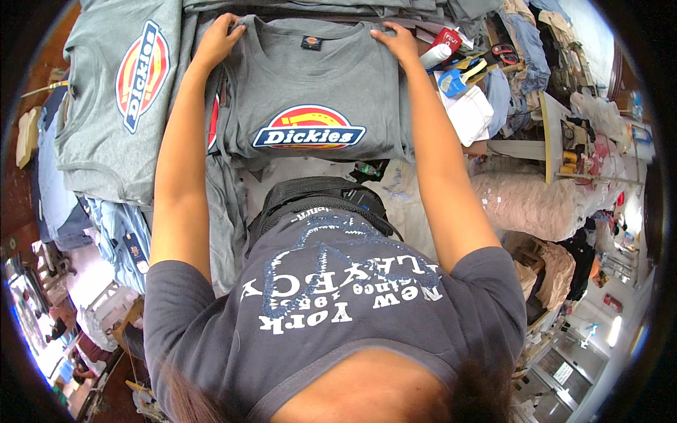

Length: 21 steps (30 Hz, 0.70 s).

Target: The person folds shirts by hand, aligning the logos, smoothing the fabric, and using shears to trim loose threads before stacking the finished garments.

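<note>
A grey T-shirt (317, 86) with a red, yellow and white chest logo lies folded into a rectangle in front of me, its neckline at the far side. My left hand (221, 37) pinches the far left shoulder corner, fingers bent over the cloth. At the far right shoulder corner, my right hand (398, 41) has its thumb and fingers closed on the fabric. Both arms reach straight out across the table. Left of the folded shirt, a second grey T-shirt (116, 151) with the same logo lies on a pile, apart from my hands.
On the right stand a white bottle (435, 56), a blue brush-like tool (453, 82) and a white box (468, 116). Light blue garments (121, 231) hang at the table's left. Large plastic-wrapped bundles (525, 204) lie to the right. A black waist bag (331, 192) is at my waist.
</note>
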Each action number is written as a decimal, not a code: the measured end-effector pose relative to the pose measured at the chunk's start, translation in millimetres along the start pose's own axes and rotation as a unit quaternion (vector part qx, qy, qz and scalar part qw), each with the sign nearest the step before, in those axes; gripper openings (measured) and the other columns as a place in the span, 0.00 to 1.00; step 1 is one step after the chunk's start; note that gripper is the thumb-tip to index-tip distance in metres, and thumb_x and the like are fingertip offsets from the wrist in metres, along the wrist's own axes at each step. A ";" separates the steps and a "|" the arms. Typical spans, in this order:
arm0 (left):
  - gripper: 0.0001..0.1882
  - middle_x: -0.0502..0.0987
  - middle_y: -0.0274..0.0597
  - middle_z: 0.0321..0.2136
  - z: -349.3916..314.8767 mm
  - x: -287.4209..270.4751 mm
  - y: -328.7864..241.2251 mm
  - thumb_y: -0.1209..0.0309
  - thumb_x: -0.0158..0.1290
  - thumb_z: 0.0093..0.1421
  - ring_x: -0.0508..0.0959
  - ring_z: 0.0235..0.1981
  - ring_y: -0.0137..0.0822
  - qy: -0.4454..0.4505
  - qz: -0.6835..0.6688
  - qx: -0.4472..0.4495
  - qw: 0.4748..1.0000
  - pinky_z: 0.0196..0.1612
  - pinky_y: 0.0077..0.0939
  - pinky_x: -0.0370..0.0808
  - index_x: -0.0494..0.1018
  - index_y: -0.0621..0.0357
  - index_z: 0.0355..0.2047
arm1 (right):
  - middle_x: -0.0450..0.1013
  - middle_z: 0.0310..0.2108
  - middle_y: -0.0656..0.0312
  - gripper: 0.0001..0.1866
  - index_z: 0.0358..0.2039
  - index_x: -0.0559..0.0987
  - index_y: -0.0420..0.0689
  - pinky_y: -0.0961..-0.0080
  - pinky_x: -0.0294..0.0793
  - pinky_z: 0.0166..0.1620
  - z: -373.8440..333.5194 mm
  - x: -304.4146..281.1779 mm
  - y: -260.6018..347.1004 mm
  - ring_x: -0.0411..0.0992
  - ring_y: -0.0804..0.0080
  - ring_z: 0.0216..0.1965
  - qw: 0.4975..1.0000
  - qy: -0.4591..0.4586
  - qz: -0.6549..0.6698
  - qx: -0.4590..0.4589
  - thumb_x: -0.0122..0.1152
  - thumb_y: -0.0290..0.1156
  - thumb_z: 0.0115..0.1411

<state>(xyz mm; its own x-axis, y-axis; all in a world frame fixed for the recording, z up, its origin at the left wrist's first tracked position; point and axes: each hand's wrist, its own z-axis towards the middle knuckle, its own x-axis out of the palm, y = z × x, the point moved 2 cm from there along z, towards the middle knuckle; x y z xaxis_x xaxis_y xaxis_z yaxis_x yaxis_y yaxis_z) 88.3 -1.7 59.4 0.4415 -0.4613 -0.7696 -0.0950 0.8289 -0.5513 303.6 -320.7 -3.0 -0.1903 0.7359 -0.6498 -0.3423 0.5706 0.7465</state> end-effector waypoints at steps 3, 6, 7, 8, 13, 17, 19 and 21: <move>0.13 0.74 0.43 0.30 7.6 -10.1 -16.3 0.66 0.54 0.50 0.74 0.34 0.35 0.000 -0.083 -0.016 0.996 0.38 0.22 0.67 0.70 0.59 0.34 | 0.70 0.37 0.55 0.33 0.49 0.65 0.43 0.74 0.66 0.44 5.1 7.6 -6.4 0.68 0.66 0.38 0.966 -0.016 0.252 0.060 0.65 0.38 0.42; 0.20 0.73 0.37 0.30 0.0 -35.8 -19.6 0.70 0.58 0.46 0.72 0.34 0.28 -0.058 -0.084 0.012 0.995 0.38 0.19 0.67 0.67 0.60 0.38 | 0.68 0.35 0.57 0.31 0.52 0.57 0.43 0.70 0.66 0.44 -7.5 -9.0 11.7 0.67 0.64 0.37 0.711 0.009 0.694 0.114 0.57 0.26 0.48; 0.21 0.73 0.35 0.30 -4.5 -45.8 -5.9 0.70 0.58 0.45 0.72 0.33 0.25 -0.008 -0.168 -0.045 0.985 0.37 0.17 0.67 0.67 0.59 0.40 | 0.68 0.38 0.56 0.29 0.51 0.59 0.41 0.70 0.66 0.46 -26.8 -20.8 26.0 0.67 0.65 0.40 0.679 0.017 0.730 0.081 0.58 0.29 0.49; 0.20 0.73 0.34 0.30 -8.0 -53.6 -4.6 0.70 0.58 0.46 0.71 0.33 0.24 -0.002 -0.184 -0.044 0.982 0.37 0.16 0.66 0.68 0.59 0.40 | 0.68 0.40 0.55 0.23 0.47 0.63 0.43 0.68 0.65 0.47 -48.0 -30.4 43.4 0.67 0.66 0.42 0.676 0.098 0.719 0.126 0.57 0.32 0.51; 0.13 0.73 0.31 0.27 -34.0 -83.8 -80.7 0.74 0.54 0.47 0.69 0.30 0.21 0.024 -0.154 -0.013 0.988 0.36 0.14 0.65 0.71 0.61 0.36 | 0.66 0.45 0.53 0.25 0.51 0.62 0.43 0.71 0.63 0.49 -75.9 -47.2 45.4 0.66 0.66 0.45 0.762 0.146 0.626 0.075 0.55 0.35 0.53; 0.10 0.75 0.34 0.27 -84.1 -135.9 -114.8 0.78 0.51 0.48 0.71 0.28 0.23 0.000 -0.097 0.015 0.995 0.34 0.15 0.66 0.73 0.63 0.32 | 0.66 0.44 0.54 0.24 0.50 0.63 0.43 0.67 0.63 0.49 -113.4 -134.2 80.3 0.65 0.67 0.46 0.781 0.076 0.619 -0.020 0.54 0.30 0.52; 0.09 0.75 0.36 0.25 -120.9 -167.0 -132.2 0.80 0.50 0.45 0.71 0.24 0.25 0.017 -0.094 0.021 0.995 0.29 0.17 0.67 0.73 0.64 0.30 | 0.66 0.45 0.53 0.23 0.50 0.63 0.42 0.63 0.63 0.49 -155.4 -179.0 86.6 0.63 0.63 0.47 0.811 0.093 0.576 -0.032 0.53 0.29 0.52; 0.09 0.75 0.40 0.23 -146.9 -191.5 -161.3 0.83 0.49 0.42 0.71 0.21 0.28 0.025 -0.047 0.138 0.989 0.25 0.17 0.67 0.73 0.66 0.28 | 0.65 0.45 0.50 0.23 0.50 0.63 0.39 0.58 0.66 0.47 -199.1 -216.9 90.6 0.64 0.58 0.46 0.832 0.059 0.547 -0.071 0.52 0.29 0.52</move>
<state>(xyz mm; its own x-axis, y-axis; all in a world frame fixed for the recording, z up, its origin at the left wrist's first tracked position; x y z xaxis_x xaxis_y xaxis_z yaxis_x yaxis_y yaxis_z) -111.9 -93.5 248.5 0.3918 -0.5491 -0.7382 0.1951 0.8337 -0.5166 130.7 -501.2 177.0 -0.5459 0.7404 0.3921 -0.0084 -0.4728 0.8811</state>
